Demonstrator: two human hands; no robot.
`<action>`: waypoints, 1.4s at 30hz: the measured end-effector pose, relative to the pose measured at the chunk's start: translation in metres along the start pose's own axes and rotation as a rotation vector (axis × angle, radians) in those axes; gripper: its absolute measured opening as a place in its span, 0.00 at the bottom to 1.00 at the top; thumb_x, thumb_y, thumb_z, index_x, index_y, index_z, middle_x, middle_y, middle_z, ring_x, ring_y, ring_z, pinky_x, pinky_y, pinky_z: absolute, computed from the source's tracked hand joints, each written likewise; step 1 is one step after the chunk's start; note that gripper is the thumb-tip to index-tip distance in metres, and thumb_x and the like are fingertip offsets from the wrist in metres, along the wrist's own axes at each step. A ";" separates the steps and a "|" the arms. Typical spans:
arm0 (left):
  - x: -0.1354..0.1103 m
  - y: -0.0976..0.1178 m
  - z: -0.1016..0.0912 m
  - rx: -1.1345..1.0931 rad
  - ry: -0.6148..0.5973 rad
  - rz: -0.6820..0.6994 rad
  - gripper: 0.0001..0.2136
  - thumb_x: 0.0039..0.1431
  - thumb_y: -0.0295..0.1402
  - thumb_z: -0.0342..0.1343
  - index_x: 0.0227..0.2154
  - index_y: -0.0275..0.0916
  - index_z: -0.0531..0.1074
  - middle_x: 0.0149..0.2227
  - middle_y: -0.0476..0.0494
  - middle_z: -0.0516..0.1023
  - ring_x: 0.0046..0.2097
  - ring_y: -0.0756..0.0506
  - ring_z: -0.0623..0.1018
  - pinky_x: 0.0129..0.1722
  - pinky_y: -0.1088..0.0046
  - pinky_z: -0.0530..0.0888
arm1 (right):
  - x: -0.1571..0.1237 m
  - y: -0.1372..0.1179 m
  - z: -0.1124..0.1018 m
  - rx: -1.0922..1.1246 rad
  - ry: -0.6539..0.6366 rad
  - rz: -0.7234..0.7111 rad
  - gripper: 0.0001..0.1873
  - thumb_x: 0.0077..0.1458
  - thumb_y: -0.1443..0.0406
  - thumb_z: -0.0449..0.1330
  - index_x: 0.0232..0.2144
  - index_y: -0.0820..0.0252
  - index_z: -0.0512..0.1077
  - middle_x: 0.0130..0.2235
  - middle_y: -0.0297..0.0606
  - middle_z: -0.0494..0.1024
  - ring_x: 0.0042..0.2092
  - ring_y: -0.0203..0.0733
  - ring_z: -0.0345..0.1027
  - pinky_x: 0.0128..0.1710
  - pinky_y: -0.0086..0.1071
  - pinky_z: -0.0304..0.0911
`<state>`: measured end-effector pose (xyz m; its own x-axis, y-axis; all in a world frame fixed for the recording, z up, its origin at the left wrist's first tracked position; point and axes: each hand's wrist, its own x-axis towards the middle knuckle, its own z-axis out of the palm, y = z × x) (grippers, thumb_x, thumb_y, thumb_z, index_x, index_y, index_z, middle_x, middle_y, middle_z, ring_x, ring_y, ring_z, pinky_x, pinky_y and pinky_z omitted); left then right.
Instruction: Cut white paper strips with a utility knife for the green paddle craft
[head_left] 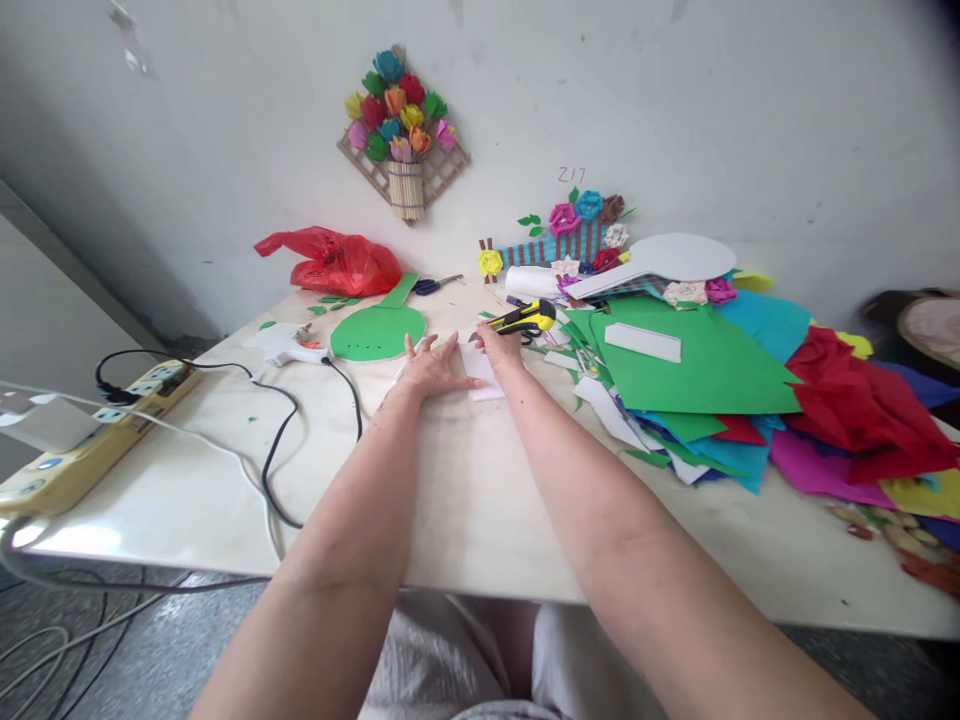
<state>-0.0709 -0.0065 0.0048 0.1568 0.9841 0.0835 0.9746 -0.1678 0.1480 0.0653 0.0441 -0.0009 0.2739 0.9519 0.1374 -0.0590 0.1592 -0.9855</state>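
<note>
My right hand [499, 350] is closed around a yellow and black utility knife [531, 317]. The knife's blade end is low, by a small white piece of card [480, 372] on the table. My left hand [431, 368] lies with its fingers spread, thumb reaching onto the card. Just beyond the left hand is a round green paddle shape [377, 333] with a strip handle and a row of small dark marks. A white glue gun [296, 350] rests to the left, its black cord trailing over the table.
On the right, green sheets [697, 375] and coloured paper are piled, with a white paddle-shaped cutout [679, 258] behind. Scissors [437, 285] and a red plastic bag [341, 262] are at the back. A power strip [97, 440] and cables run along the left.
</note>
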 end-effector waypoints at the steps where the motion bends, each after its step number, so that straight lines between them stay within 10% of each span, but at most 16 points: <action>1: 0.000 -0.001 0.000 0.000 0.005 -0.025 0.46 0.54 0.65 0.45 0.71 0.46 0.45 0.70 0.45 0.58 0.72 0.34 0.45 0.66 0.41 0.30 | 0.000 0.000 0.001 0.007 -0.008 0.015 0.02 0.46 0.65 0.61 0.24 0.58 0.71 0.17 0.26 0.72 0.22 0.33 0.69 0.23 0.24 0.62; 16: -0.002 -0.007 -0.003 0.073 -0.062 -0.104 0.49 0.50 0.68 0.45 0.70 0.45 0.52 0.73 0.44 0.46 0.70 0.29 0.26 0.63 0.38 0.26 | 0.009 0.014 0.008 -0.230 -0.065 -0.016 0.08 0.48 0.59 0.62 0.23 0.56 0.71 0.18 0.29 0.71 0.27 0.37 0.71 0.32 0.27 0.65; 42: -0.002 -0.006 -0.004 0.057 -0.092 -0.136 0.49 0.49 0.70 0.45 0.69 0.45 0.56 0.73 0.44 0.47 0.71 0.28 0.28 0.64 0.38 0.28 | 0.014 0.020 0.010 -0.404 -0.077 0.059 0.16 0.47 0.53 0.60 0.16 0.54 0.67 0.20 0.34 0.72 0.34 0.43 0.72 0.41 0.36 0.69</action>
<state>-0.0775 -0.0079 0.0079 0.0338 0.9991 -0.0248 0.9950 -0.0313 0.0950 0.0582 0.0636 -0.0180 0.2074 0.9756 0.0718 0.3132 0.0033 -0.9497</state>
